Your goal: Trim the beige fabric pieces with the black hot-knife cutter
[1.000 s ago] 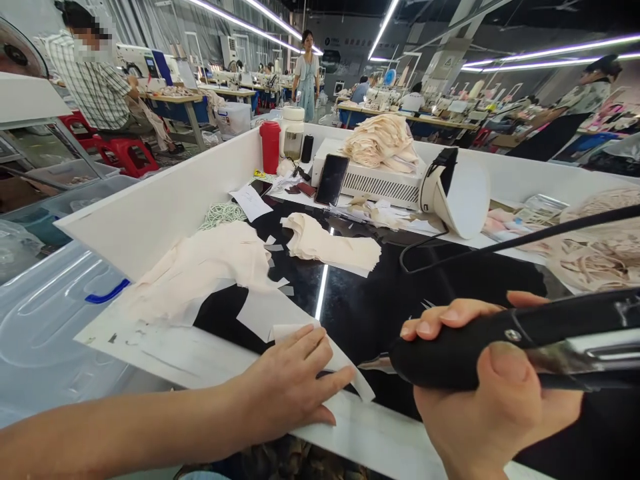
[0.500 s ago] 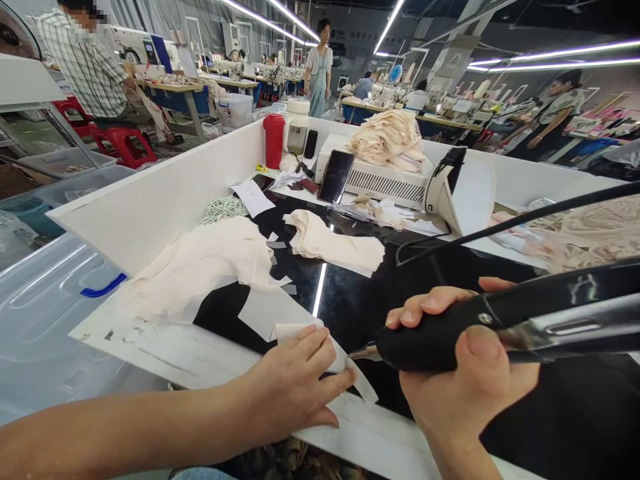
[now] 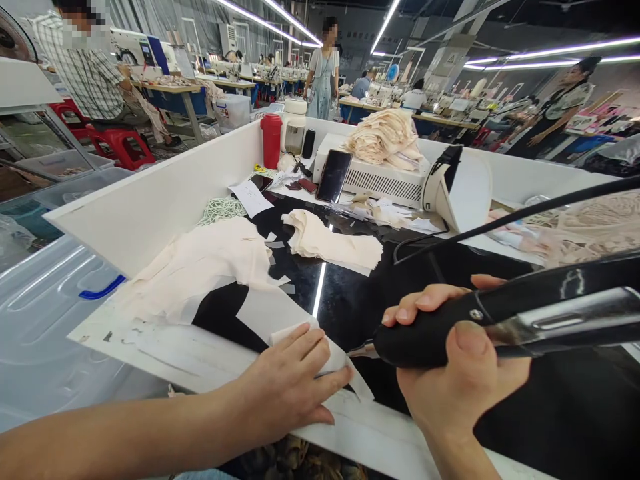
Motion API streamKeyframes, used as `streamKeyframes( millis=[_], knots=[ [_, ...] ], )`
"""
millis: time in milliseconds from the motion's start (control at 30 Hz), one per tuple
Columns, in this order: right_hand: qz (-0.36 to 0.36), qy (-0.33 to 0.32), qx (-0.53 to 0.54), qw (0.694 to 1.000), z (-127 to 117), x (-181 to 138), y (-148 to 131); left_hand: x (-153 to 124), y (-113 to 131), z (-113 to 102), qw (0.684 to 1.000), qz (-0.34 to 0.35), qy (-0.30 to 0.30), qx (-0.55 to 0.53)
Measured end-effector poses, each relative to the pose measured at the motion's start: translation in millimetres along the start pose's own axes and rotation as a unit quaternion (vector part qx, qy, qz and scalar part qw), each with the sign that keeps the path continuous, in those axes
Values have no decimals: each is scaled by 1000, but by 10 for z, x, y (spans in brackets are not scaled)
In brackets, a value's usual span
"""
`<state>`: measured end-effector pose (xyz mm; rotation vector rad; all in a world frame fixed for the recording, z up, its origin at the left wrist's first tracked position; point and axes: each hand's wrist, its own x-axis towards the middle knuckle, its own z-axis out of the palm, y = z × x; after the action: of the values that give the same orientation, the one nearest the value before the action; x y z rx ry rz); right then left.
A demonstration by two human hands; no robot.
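L hand (image 3: 295, 377) fingers slightly spread, pressing white sheet (image 3: 265, 310); prob. light, limp, pin nr edge. R hand (image 3: 463, 383) fingers wrapped round blk tool (image 3: 415, 343); prob. heavyish, grip mid-body.

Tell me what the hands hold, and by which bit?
The right hand grips the black tool around its body, behind the metal tip. The left hand rests on pale material, not visibly gripping it.

Free room: shiny black table top (image 3: 345, 300) between small cloth stack (image 3: 335, 243) and both hands; hand could slide through. Big cloth pile (image 3: 215, 260) blocks left. White box (image 3: 380, 187), phone (image 3: 334, 176), white cone (image 3: 473, 193) block back. Black cord (image 3: 550, 203) crosses right side. Tool (image 3: 417, 343) in right hand (image 3: 445, 393) leaves hardly any gap by left hand (image 3: 303, 377).
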<state>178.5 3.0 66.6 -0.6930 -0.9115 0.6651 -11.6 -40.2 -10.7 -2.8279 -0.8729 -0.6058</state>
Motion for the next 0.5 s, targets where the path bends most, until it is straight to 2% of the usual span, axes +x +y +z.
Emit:
streamKeyframes(
  millis=[200, 500],
  knots=[
    [3, -4, 0, 1000, 5, -4, -1, 13, -15, -34, 1000, 4, -11, -9],
    [8, 4, 1, 1000, 23, 30, -65, -10, -19, 30, 1000, -5, -8, -20]
  ],
)
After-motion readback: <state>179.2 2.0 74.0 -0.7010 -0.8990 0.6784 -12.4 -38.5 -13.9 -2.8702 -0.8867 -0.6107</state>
